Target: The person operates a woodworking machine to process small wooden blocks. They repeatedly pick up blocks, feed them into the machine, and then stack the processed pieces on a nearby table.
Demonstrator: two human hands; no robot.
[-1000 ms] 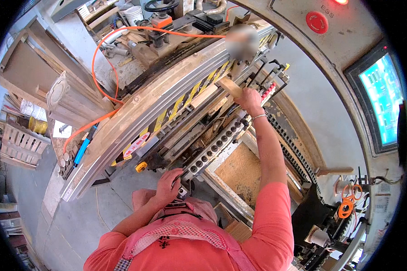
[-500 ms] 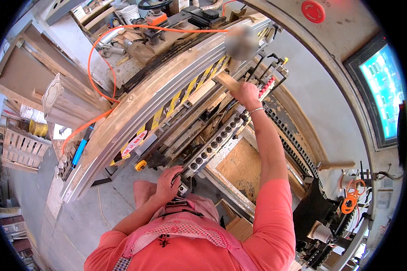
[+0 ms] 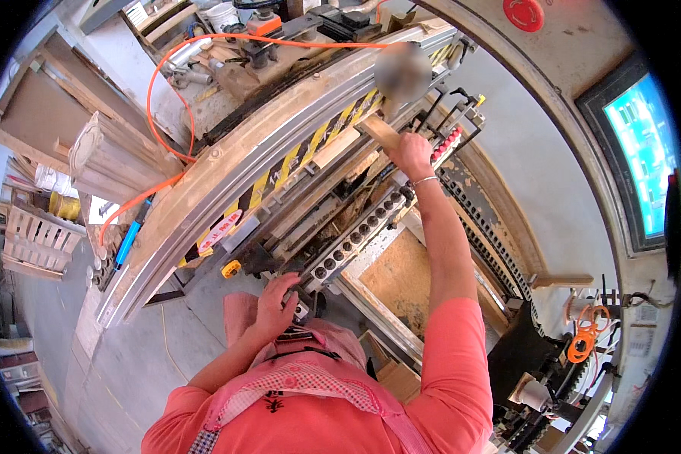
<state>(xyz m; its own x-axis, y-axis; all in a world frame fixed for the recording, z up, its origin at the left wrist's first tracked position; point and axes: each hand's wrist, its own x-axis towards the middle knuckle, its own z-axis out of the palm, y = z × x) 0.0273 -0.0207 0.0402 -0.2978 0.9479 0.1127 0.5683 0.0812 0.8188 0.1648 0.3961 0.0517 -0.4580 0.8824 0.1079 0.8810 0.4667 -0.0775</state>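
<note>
orange air hose point(image 3: 156, 83) loops over cluttered bench at far left, near fluted pale wood column point(image 3: 113, 155). yellow-black striped guard rail point(image 3: 295, 155) runs diagonally across machine. left hand point(image 3: 274, 296) curled on near end of grey metal bar with row of round sockets point(image 3: 356, 238). right hand point(image 3: 410, 151), arm stretched out, grips small light wooden block point(image 3: 377, 130) against rail. blue lit screen point(image 3: 643, 155) far right.
</note>
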